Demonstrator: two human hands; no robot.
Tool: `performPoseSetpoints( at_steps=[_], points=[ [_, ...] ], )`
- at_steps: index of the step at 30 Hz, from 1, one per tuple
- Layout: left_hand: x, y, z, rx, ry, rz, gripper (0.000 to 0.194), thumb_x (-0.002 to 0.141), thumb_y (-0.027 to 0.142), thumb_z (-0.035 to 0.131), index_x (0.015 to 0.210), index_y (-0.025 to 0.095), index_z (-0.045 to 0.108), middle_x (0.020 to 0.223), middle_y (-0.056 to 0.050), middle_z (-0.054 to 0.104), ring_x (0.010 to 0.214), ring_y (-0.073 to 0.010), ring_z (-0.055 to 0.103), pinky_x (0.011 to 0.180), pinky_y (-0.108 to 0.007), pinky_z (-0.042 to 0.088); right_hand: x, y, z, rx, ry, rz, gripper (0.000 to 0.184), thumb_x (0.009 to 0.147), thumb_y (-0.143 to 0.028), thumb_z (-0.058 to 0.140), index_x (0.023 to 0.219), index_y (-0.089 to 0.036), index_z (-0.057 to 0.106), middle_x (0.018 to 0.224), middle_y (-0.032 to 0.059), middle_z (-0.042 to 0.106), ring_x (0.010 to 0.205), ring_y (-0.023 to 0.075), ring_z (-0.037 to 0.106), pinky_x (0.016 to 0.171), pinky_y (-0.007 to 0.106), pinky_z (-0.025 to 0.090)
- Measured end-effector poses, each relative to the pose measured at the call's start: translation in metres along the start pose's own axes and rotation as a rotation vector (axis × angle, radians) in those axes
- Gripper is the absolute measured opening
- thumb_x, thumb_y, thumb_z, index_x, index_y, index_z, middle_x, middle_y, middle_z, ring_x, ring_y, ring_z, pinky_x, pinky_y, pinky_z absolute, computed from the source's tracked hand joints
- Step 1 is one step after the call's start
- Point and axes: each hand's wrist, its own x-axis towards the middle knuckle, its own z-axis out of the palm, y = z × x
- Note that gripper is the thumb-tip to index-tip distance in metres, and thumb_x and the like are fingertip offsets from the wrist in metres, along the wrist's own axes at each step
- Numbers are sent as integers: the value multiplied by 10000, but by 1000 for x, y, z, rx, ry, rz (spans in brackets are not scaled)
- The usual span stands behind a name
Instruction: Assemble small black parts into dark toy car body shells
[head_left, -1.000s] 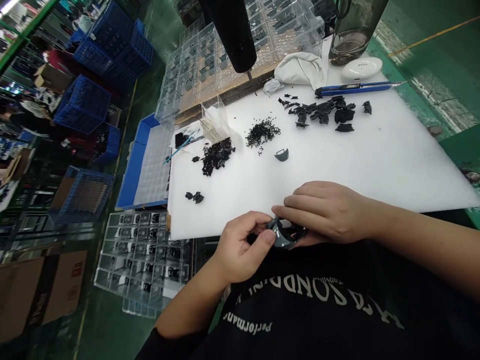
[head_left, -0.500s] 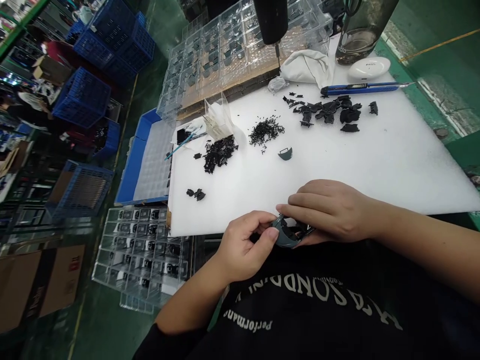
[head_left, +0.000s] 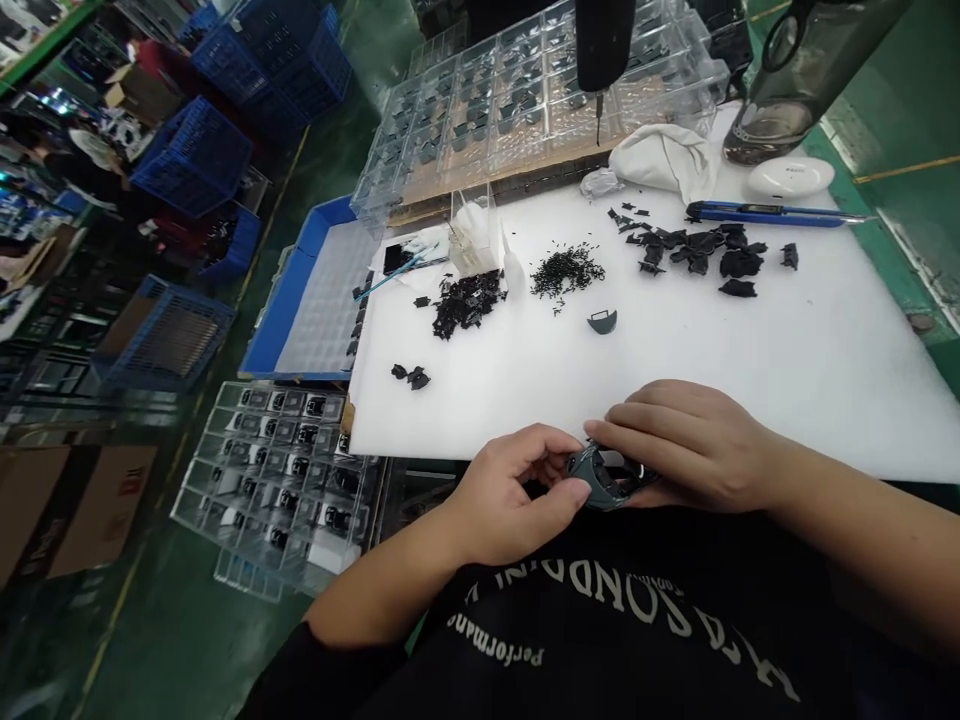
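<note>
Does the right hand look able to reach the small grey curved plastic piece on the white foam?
Probably yes: the right hand is at the edge of the white foam sheet, bare foam between it and the small grey curved plastic piece, though it holds a larger grey part.

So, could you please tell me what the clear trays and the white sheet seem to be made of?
The clear compartment tray looks like glossy plastic, since the dark parts show through its walls. The white sheet looks like matte foam, judging by its thick, soft-looking edge.
</note>
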Motion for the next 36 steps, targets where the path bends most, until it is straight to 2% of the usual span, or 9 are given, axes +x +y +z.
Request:
performPoseSetpoints(
  at_steps=[6,13,16,19,22,25,27,32,36],
  points=[
    [1,0,6,23,31,-41,197,839,241,618,1020,165,597,765,2,577,662,-106,569,639,-244,493,-7,1,2,-9,-26,2,515,972,-420,533,1296,-20,500,968,160,635,807,255,570,680,396,500],
    [-1,-9,1,76,41,44,308,976,356,441,1123,158,626,691,-13,622,666,-135,615,676,-283,517,-10,1,5,34,-26,55,631,890,-496,647,1308,-47,496,969,164,638,798,254,582,685,390,510],
    [-2,-13,-1,135,64,88,327,978,360,446,1176,165,619,754,-27,641,712,-136,626,703,-281,523,-8,1,6,52,0,68,678,845,-515,697,1285,-35,508,951,163,639,787,249,586,674,378,507],
    [-1,-18,-4,210,107,209,405,916,379,574,1270,184,554,992,-74,646,805,-142,627,774,-303,545,-7,2,7,75,10,88,696,841,-545,686,1291,-47,502,938,151,641,775,244,589,665,373,502],
    [4,-21,-7,313,129,501,614,805,402,721,1338,209,487,1172,-109,574,915,-172,619,816,-338,567,-7,2,9,150,22,145,710,830,-566,688,1303,-72,498,957,145,643,796,240,606,676,361,501],
    [13,-17,-10,481,177,782,570,790,317,751,1297,200,518,1171,-108,568,1050,-203,606,855,-334,576,-4,-4,9,357,62,293,670,840,-580,672,1279,-95,526,975,144,646,827,231,620,694,338,502],
    [19,-11,-10,545,229,870,451,820,239,721,1235,191,554,1131,-92,592,1054,-186,611,855,-307,581,0,-12,9,593,70,456,608,872,-582,631,1251,-112,551,955,126,651,817,218,626,696,323,503],
    [30,1,-7,485,306,818,345,803,146,716,1128,191,609,1047,-64,614,941,-159,633,770,-275,587,9,-32,12,1304,71,810,504,976,-584,429,1053,-116,600,807,65,615,669,164,598,682,315,495],
    [35,5,-2,457,323,719,328,793,179,729,1100,185,615,967,-53,598,818,-133,610,712,-273,568,9,-36,19,1537,99,901,572,970,-642,363,1006,-112,577,864,80,603,628,154,593,657,314,477]
  ],
)
